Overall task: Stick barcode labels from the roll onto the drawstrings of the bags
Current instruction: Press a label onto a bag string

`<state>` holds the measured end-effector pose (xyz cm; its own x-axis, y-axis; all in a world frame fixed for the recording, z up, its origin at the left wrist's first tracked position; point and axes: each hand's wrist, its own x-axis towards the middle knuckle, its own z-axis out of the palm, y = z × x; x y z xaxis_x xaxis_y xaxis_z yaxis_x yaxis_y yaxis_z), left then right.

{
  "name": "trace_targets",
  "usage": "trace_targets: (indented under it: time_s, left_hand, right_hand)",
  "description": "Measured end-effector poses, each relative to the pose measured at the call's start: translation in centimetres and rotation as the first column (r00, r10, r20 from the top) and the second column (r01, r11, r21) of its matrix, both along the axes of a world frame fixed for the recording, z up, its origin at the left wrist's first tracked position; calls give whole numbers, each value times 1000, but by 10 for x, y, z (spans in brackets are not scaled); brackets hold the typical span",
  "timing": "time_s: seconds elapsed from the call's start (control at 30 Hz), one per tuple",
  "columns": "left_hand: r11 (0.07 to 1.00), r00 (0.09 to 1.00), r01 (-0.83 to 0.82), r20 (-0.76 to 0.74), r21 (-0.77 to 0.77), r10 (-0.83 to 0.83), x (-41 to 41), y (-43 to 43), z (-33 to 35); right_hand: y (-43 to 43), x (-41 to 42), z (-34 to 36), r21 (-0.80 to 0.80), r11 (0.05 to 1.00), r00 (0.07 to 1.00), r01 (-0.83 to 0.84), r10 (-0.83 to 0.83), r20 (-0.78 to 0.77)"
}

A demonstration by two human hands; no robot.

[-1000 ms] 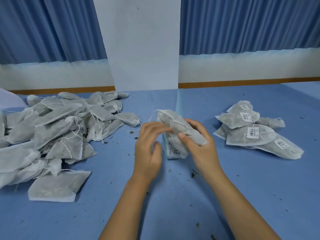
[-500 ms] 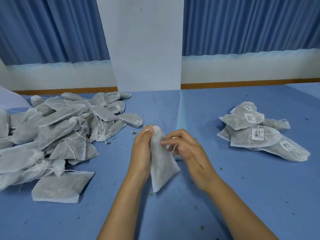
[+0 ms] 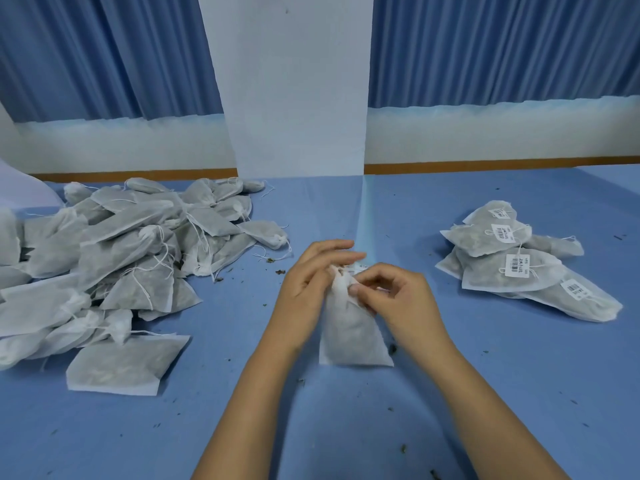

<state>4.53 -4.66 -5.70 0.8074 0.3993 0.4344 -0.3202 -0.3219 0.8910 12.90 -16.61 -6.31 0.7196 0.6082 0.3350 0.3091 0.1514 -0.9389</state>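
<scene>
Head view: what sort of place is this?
Most likely a small packing or labelling workstation: a blue-covered table holds a big heap of unlabelled drawstring bags on the left and a smaller stack of barcode-labelled bags on the right, with blue curtains behind.

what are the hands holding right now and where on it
Both hold one filled bag by its gathered top. The left hand grips the neck from the left, and the right hand pinches it from the right.
</scene>
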Motion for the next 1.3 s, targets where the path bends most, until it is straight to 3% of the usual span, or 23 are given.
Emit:
trace_targets:
  time_s: [0.07, 0.13, 0.3, 0.4, 0.57, 0.77, 0.97, 1.1, 1.2, 1.3]
  left_hand:
    - [994, 997, 13, -79, -105, -22, 1, -2, 0]
    - [996, 992, -11, -124, -85, 0, 3, -6, 0]
    - [973, 969, -228, -103, -27, 224, 7, -5, -1]
    - [961, 958, -275, -94, -39, 270, 4, -1, 1]
    - [968, 978, -201, -85, -151, 190, -2, -6, 9]
    - [957, 997, -77, -15, -279, 75, -7, -18, 19]
    - [949, 984, -17, -176, -316, -40, -6, -14, 17]
    - [973, 944, 66, -304, -219, -132, -9, -3, 14]
    - [921, 976, 71, -162, -384, -143, -11, 2, 14]
    - [819, 996, -5, -75, -574, -47, -8, 4, 14]
  right_hand:
    - [-1, 2, -1, -17, 994, 991, 104, -102, 92]
    - [-1, 1, -1, 6, 991, 982, 137, -137, 129]
    - [-4, 6, 4, 102, 986, 991, 132, -134, 9]
    - [-6, 8, 7, 157, 983, 994, 94, -85, -63]
    - [-8, 10, 9, 204, 974, 991, 102, -81, -109]
    - [-12, 13, 8, 166, 964, 974, 210, -220, 45]
    - [-12, 11, 4, 181, 938, 940, 295, -319, 122]
    - [-6, 5, 2, 197, 937, 945, 290, -313, 96]
    - [-3, 8, 1, 155, 951, 961, 266, -274, 30]
    - [-1, 13, -3, 12, 968, 964, 250, -250, 89]
